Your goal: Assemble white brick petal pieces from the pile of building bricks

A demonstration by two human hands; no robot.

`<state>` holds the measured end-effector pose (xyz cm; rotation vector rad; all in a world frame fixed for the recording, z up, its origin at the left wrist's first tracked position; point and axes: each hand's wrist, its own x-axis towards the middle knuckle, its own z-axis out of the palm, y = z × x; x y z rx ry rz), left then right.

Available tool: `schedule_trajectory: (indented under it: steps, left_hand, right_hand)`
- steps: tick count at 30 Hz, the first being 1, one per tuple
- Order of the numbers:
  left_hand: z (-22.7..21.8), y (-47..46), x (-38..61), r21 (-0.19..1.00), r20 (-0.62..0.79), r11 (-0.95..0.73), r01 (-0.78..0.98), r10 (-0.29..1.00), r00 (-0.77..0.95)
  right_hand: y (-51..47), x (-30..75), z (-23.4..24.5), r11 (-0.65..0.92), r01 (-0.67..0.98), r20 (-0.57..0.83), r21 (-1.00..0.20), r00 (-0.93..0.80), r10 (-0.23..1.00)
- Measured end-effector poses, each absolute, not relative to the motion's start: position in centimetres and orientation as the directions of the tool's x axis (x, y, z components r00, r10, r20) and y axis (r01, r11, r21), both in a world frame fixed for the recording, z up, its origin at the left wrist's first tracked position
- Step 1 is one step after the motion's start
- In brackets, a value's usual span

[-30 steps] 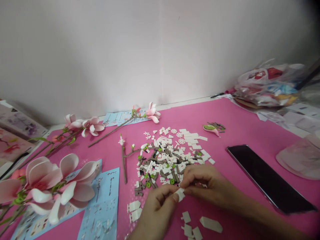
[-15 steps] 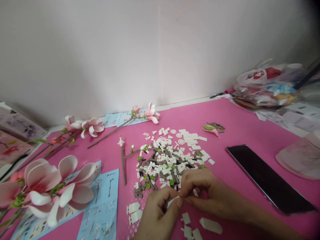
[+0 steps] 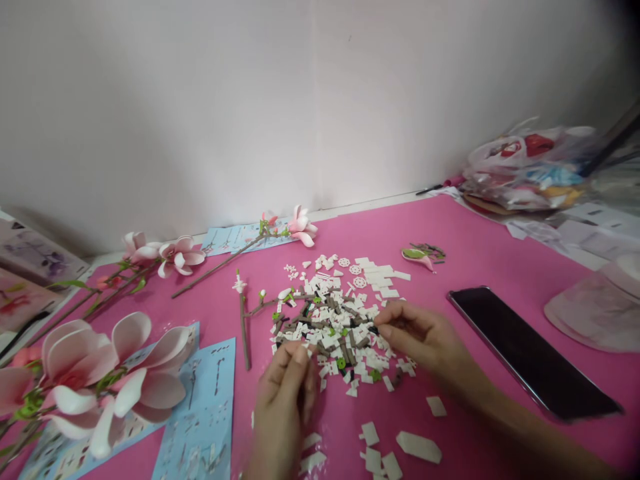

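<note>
Your left hand (image 3: 285, 383) has thumb and forefinger closed on a small white piece (image 3: 307, 349), held up at the near left edge of the mixed brick pile (image 3: 345, 337); most of the piece is covered by your fingers, so its shape can't be told. Your right hand (image 3: 425, 333) is at the pile's right edge, thumb and forefinger close together over the bricks; whether anything sits between the tips, you can't tell from here. White, brown and green parts lie jumbled between your two hands. The step in hand looks like sorting through small bricks with one piece kept ready on the left. The next move seems to call for a fine fingertip pick with the right, lifting one part without dragging its neighbours, while the left grip stays light but sure. Nearest you on the pink mat (image 3: 480, 247) lie some flat white tiles (image 3: 370, 434) and a long pointed white plate (image 3: 419, 447), apart from the pile. The brown branch (image 3: 244, 333) stands clear to the left, and the black phone (image 3: 530, 353) lies beyond your right wrist.
</note>
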<state>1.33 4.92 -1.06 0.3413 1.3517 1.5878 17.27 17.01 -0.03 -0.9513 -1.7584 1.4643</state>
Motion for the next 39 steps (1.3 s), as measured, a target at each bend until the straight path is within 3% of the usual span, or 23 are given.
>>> schedule_trajectory:
  steps: [4,7,10,16,22,27,33,39]
  left_hand:
    - [-0.7,5.5,1.1,0.826,-0.306,0.007,-0.563,0.845,-0.439]
    - [-0.6,5.6,1.1,0.797,-0.308,-0.022,-0.603,0.844,-0.439]
    - [-0.6,5.7,1.1,0.804,-0.315,-0.030,-0.594,0.825,-0.468]
    - [-0.8,5.6,0.8,0.834,-0.291,-0.024,-0.551,0.829,-0.477]
    - [-0.8,5.6,1.1,0.866,-0.293,0.022,-0.500,0.832,-0.471]
    - [-1.4,5.4,1.2,0.868,-0.304,0.072,-0.491,0.860,-0.410]
    - [-1.6,5.2,1.2,0.881,-0.274,0.101,-0.462,0.905,-0.325]
    - [-1.8,5.3,1.4,0.876,-0.284,0.131,-0.464,0.918,-0.276]
  right_hand:
    - [17.1,17.2,-0.7,0.389,0.329,0.076,-0.860,-0.672,0.737]
    - [16.9,17.2,-1.1,0.612,0.357,0.152,-0.705,-0.767,0.623]
    - [16.7,17.1,-1.2,0.698,0.338,0.180,-0.631,-0.812,0.556]
    - [16.5,16.8,-1.0,0.751,0.353,0.206,-0.558,-0.818,0.537]
    - [16.6,17.2,-1.1,0.768,0.445,0.117,-0.461,-0.828,0.549]
    - [16.6,17.1,-1.4,0.785,0.401,0.112,-0.472,-0.856,0.504]
    - [16.5,17.0,-1.5,0.766,0.421,0.095,-0.486,-0.846,0.525]
    - [16.7,17.0,-1.6,0.750,0.424,0.166,-0.508,-0.806,0.568]
